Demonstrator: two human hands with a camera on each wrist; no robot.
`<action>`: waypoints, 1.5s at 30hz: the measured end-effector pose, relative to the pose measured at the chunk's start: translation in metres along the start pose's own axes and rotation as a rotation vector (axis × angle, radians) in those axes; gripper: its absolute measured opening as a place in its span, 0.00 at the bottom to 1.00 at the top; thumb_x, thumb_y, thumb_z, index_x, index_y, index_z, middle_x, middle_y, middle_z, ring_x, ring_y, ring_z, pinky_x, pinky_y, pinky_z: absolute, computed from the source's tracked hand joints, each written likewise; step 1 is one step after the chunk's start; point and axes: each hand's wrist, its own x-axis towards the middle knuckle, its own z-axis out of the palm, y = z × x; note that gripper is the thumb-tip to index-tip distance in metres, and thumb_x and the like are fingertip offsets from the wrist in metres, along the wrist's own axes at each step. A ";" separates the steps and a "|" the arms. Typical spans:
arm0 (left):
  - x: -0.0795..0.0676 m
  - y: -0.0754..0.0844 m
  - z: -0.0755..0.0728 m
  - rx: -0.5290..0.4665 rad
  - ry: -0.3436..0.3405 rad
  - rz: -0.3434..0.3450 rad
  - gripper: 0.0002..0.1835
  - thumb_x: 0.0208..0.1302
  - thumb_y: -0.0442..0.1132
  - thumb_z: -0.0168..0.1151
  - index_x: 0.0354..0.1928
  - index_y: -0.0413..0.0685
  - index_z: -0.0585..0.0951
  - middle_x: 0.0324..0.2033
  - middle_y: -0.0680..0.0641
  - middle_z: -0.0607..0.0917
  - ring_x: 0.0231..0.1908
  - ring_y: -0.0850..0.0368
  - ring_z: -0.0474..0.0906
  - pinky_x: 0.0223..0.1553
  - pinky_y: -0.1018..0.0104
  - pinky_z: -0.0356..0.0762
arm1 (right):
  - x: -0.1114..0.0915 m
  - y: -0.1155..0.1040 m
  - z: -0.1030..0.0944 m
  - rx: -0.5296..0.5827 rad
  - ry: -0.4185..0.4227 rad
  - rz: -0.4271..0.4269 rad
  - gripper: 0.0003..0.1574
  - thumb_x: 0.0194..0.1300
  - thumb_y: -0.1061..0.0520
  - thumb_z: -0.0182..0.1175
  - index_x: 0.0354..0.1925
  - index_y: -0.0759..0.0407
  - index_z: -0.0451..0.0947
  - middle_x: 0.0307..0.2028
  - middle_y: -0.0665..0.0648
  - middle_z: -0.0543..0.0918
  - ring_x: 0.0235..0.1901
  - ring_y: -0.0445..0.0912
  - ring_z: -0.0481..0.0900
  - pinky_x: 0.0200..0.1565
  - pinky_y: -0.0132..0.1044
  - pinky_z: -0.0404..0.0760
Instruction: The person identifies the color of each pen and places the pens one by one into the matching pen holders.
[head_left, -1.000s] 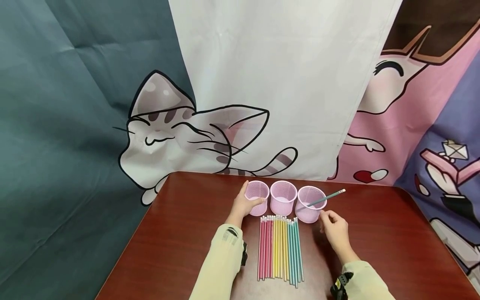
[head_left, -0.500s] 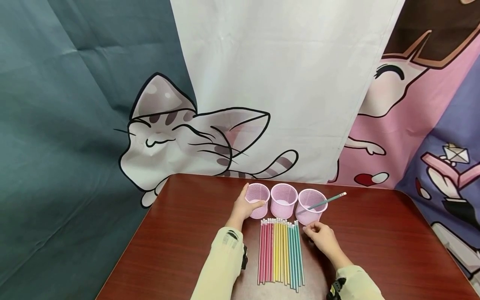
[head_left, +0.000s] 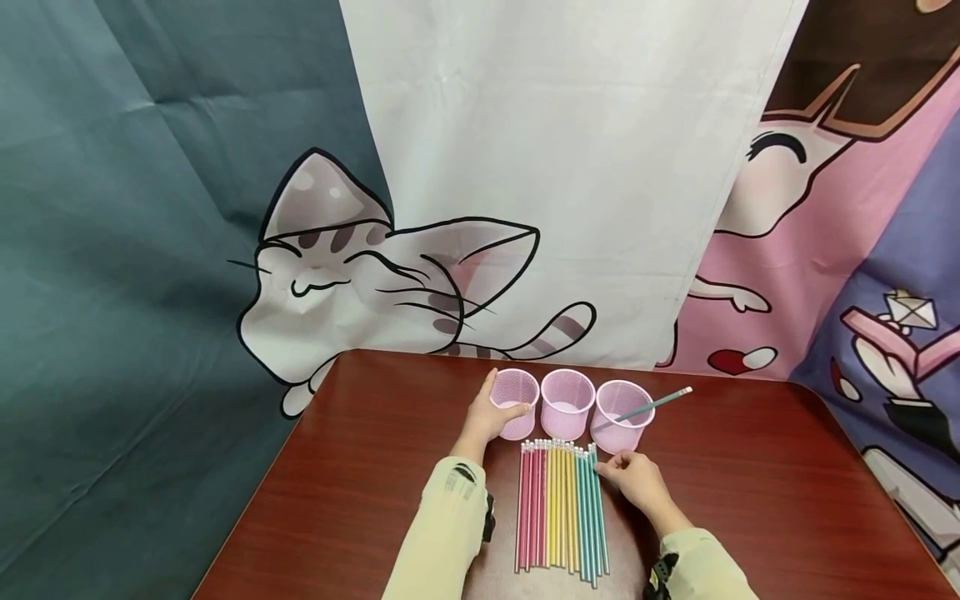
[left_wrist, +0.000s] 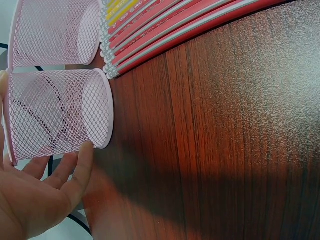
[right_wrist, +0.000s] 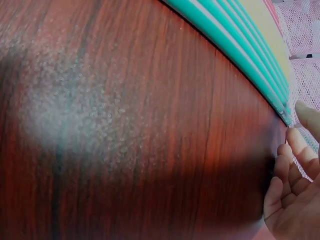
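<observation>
Three pink mesh pencil cups stand in a row: a left cup (head_left: pixel 517 417), a middle cup (head_left: pixel 567 404) and a right cup (head_left: pixel 622 417). My left hand (head_left: pixel 489 414) holds the left cup, thumb across its front rim and fingers along its outer side. A green pencil (head_left: pixel 660 400) leans in the right cup, eraser end up. In front lie red pencils (head_left: pixel 531 508), yellow pencils (head_left: pixel 561 508) and green pencils (head_left: pixel 588 517), side by side. My right hand (head_left: pixel 640 482) has its thumb and index finger slightly apart at the eraser end of the outermost green pencil.
The cups and pencils are on a dark red wooden table (head_left: pixel 360 467). Behind its far edge hangs a cartoon-printed curtain (head_left: pixel 480 150). The pencils' eraser ends lie close to the cups' bases.
My right hand has moved left and nearer, from beside the right cup to the outermost green pencil. My left hand keeps its hold on the left cup.
</observation>
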 end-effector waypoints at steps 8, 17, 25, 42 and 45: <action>0.000 -0.001 0.002 -0.008 0.001 0.011 0.53 0.42 0.47 0.76 0.70 0.56 0.57 0.59 0.37 0.70 0.55 0.41 0.69 0.55 0.48 0.66 | 0.001 0.000 0.000 -0.035 0.002 -0.005 0.19 0.52 0.48 0.67 0.17 0.56 0.73 0.16 0.48 0.72 0.21 0.43 0.68 0.25 0.36 0.67; 0.001 -0.001 0.002 -0.019 0.008 0.016 0.53 0.41 0.47 0.76 0.70 0.56 0.57 0.60 0.38 0.70 0.55 0.42 0.69 0.56 0.48 0.65 | 0.002 -0.004 0.000 -0.053 -0.011 0.006 0.19 0.50 0.49 0.67 0.15 0.56 0.71 0.15 0.48 0.70 0.21 0.43 0.67 0.24 0.36 0.66; 0.002 -0.003 0.003 -0.022 0.011 0.012 0.53 0.41 0.45 0.76 0.70 0.56 0.57 0.59 0.38 0.71 0.54 0.42 0.70 0.55 0.48 0.66 | 0.000 -0.008 -0.002 -0.097 -0.027 0.005 0.16 0.47 0.51 0.66 0.16 0.55 0.70 0.15 0.48 0.71 0.21 0.43 0.68 0.24 0.36 0.67; -0.001 -0.001 0.002 -0.024 0.009 0.018 0.53 0.41 0.46 0.76 0.70 0.55 0.57 0.59 0.37 0.71 0.55 0.41 0.69 0.55 0.48 0.66 | 0.000 -0.011 0.001 -0.182 -0.041 0.025 0.14 0.43 0.52 0.63 0.14 0.54 0.69 0.14 0.48 0.70 0.19 0.44 0.68 0.23 0.39 0.68; 0.000 -0.002 0.002 -0.025 0.011 0.016 0.53 0.41 0.46 0.76 0.70 0.56 0.57 0.59 0.38 0.71 0.55 0.41 0.69 0.55 0.48 0.66 | 0.000 -0.011 0.001 -0.180 -0.034 0.018 0.14 0.43 0.53 0.64 0.13 0.54 0.69 0.14 0.48 0.70 0.18 0.44 0.68 0.23 0.39 0.68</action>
